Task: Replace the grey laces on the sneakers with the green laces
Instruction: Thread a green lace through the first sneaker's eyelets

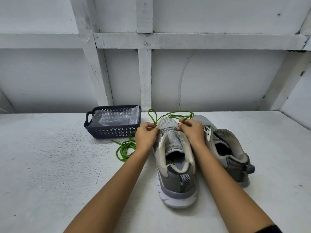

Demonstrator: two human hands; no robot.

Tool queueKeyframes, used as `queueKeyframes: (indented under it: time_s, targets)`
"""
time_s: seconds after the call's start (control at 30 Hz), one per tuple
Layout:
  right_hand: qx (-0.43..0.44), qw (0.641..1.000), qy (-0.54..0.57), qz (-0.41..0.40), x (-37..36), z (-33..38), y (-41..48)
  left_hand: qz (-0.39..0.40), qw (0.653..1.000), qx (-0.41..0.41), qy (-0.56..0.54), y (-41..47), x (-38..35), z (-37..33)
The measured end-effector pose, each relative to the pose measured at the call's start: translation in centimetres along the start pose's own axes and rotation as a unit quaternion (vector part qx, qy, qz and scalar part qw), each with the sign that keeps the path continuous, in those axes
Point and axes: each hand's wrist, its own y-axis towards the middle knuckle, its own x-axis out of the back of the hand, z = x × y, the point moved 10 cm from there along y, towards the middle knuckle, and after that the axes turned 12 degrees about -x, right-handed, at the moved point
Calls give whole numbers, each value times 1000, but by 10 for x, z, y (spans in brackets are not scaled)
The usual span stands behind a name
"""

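Two grey sneakers stand side by side on the white table, heels toward me: the left sneaker (176, 165) and the right sneaker (227, 148). No laces show in their eyelets. A green lace (170, 114) loops over the toe of the left sneaker. My left hand (146, 135) pinches one part of it at the shoe's left side. My right hand (191, 130) pinches another part at the right side. A second green lace (125, 148) lies bunched on the table left of my left hand.
A dark perforated plastic basket (112, 132) with a clear plastic bag (116, 117) inside sits at the back left. A white panelled wall (218, 78) rises right behind the table (50, 165).
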Motion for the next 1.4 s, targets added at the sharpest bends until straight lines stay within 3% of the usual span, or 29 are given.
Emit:
queueKeyframes:
  time_s: [0.37,0.67,0.9,1.23,1.4]
  targets:
    - [17,999,2,-39,6,10,-6,34,988,-61,139,-2,-5,-16]
    - [31,996,-58,-54,5,16,-7,132,956,-64,254,5,-14,-29]
    - [38,991,-104,-70,5,22,-11,150,967,7,204,11,-16,-17]
    - [38,971,-218,-90,5,19,-5,156,953,-33,256,3,-19,-31]
    - [16,965,-262,-32,-4,20,-4,211,946,23,245,-1,-26,-28]
